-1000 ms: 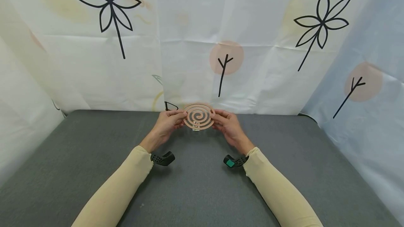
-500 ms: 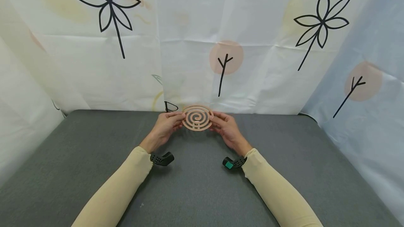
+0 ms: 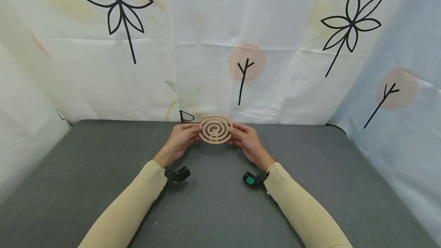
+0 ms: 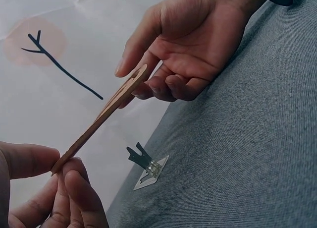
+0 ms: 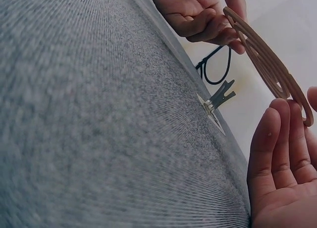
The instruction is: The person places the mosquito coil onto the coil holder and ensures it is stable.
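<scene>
Two hands hold a tan mosquito coil point(image 3: 215, 142) between them near the back of the table. The left hand point(image 3: 180, 139) pinches its left rim, thumb on top and fingers below. On the opposite rim, the right hand point(image 3: 249, 139) grips it between thumb and fingers. Seen edge-on in the left wrist view, the coil point(image 4: 101, 120) is raised and tilted. Below it, a small metal coil stand point(image 4: 153, 169) with a forked upright prong rests on the table. The right wrist view also shows this stand point(image 5: 212, 106) under the coil; in the head view the coil mostly covers it.
The grey cloth-covered table point(image 3: 213, 209) reaches back to a white curtain point(image 3: 203, 68) printed with flowers and trees, close behind the hands. Black wrist straps point(image 3: 177, 173) sit at both cuffs.
The coil has shifted slightly left and down, now overlapping the stand that showed at its lower edge. The right hand has moved a little left with it; both grips stay the same.
</scene>
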A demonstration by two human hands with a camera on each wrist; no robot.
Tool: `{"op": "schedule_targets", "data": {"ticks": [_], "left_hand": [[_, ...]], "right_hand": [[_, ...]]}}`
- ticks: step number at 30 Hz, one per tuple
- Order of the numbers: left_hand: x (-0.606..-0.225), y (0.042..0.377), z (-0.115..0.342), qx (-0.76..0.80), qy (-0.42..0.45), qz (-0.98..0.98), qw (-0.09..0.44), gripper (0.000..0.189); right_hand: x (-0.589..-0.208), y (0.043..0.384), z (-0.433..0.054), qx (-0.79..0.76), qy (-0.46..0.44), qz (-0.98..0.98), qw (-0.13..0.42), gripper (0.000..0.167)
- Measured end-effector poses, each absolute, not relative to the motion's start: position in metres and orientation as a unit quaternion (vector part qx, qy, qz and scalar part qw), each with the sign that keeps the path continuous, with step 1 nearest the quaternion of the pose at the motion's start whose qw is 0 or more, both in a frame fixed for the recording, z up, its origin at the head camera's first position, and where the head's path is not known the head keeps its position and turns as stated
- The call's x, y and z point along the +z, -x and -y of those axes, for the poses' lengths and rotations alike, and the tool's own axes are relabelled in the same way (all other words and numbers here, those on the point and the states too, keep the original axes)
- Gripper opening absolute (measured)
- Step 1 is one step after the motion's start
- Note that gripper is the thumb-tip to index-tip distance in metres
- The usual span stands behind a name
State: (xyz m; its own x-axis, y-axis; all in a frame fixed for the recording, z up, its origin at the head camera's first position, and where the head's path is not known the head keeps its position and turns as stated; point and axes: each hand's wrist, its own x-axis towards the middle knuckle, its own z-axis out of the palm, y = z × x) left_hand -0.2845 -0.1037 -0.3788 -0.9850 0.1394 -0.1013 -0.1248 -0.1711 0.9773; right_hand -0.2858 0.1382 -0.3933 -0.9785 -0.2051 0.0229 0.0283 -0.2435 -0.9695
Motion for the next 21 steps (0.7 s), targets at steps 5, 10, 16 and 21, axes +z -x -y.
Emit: {"op": "schedule_targets", "data": {"ticks": [5, 10, 16, 21], "left_hand": [[-0.382, 0.286, 0.104, 0.760, -0.003, -0.644, 0.084, 0.036], [-0.385, 0.286, 0.104, 0.755, -0.004, -0.651, 0.080, 0.035], [-0.388, 0.287, 0.103, 0.749, -0.006, -0.659, 0.069, 0.033], [-0.392, 0.289, 0.102, 0.743, -0.007, -0.667, 0.059, 0.032]], "right_hand": [[-0.395, 0.287, -0.138, -0.785, 0.071, -0.611, 0.073, 0.040], [-0.396, 0.287, -0.138, -0.781, 0.078, -0.615, 0.071, 0.040], [-0.397, 0.287, -0.138, -0.778, 0.078, -0.620, 0.072, 0.041], [-0.398, 0.288, -0.138, -0.776, 0.075, -0.623, 0.070, 0.041]]}}
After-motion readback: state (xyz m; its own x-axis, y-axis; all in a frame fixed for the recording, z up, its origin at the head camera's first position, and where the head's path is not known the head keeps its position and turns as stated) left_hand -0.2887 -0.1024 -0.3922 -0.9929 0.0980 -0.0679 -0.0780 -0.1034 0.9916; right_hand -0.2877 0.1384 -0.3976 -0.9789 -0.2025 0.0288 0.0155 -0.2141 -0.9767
